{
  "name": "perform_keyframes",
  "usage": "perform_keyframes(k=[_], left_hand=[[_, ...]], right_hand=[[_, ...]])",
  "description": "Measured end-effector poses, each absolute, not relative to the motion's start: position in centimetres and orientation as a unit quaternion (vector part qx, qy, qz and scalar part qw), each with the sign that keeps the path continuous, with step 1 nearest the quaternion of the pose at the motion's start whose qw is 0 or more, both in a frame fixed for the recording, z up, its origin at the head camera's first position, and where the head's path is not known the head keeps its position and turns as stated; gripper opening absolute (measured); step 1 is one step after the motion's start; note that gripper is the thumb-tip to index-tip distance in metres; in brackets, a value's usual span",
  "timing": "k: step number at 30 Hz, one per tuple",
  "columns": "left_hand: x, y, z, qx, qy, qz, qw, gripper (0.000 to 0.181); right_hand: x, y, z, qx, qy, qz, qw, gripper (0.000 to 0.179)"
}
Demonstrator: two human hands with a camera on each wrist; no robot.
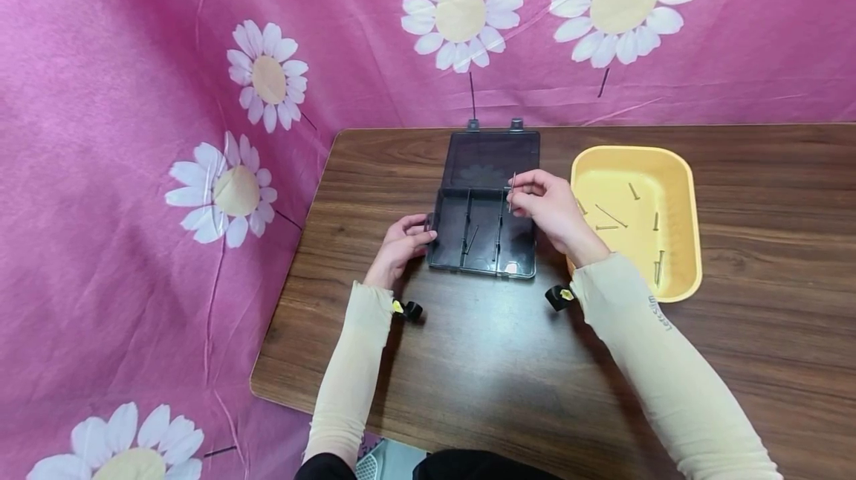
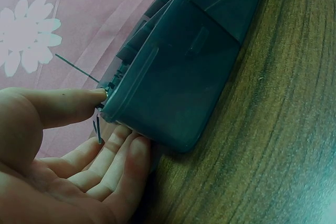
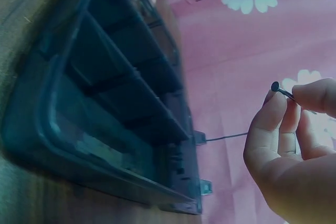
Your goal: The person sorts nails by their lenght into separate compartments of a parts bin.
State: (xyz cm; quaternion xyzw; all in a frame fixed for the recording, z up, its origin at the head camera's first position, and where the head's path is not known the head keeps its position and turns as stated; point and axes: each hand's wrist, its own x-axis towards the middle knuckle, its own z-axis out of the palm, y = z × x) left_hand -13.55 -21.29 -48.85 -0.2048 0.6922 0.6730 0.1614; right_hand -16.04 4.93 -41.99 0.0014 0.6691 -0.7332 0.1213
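Note:
A dark see-through compartment box (image 1: 449, 231) lies on the table with its lid (image 1: 491, 159) folded back. At the box's left side, my left hand (image 1: 397, 250) grips the edge. In the left wrist view its thumb (image 2: 79, 103) is on the rim and the other fingers are lower, against the side. Above the box's right compartment, my right hand (image 1: 551, 209) pinches a thin metal nail (image 1: 512, 192) between thumb and fingertips. The right wrist view shows the nail's round flat head (image 3: 275, 86). Another thin nail (image 1: 472, 240) lies in the middle compartment.
To the right of the box stands a yellow tray (image 1: 692, 242) with several loose nails (image 1: 611, 215) in it. The brown wooden table (image 1: 481, 361) meets a pink flowered cloth (image 1: 374, 56) at the back and left. Each wrist carries a small black camera (image 1: 559, 297).

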Motion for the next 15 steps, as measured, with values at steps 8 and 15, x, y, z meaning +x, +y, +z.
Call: perform_keyframes(k=[8, 15], left_hand=[[-13.5, -21.3, -48.9, -0.204, 0.691, 0.675, 0.16, 0.047], [-13.6, -21.3, -48.9, -0.205, 0.688, 0.678, 0.16, 0.047]], right_hand=[[-16.2, 4.5, -43.3, 0.01, 0.656, -0.742, 0.137, 0.016], [-16.3, 4.1, -44.0, 0.026, 0.671, -0.725, 0.15, 0.02]])
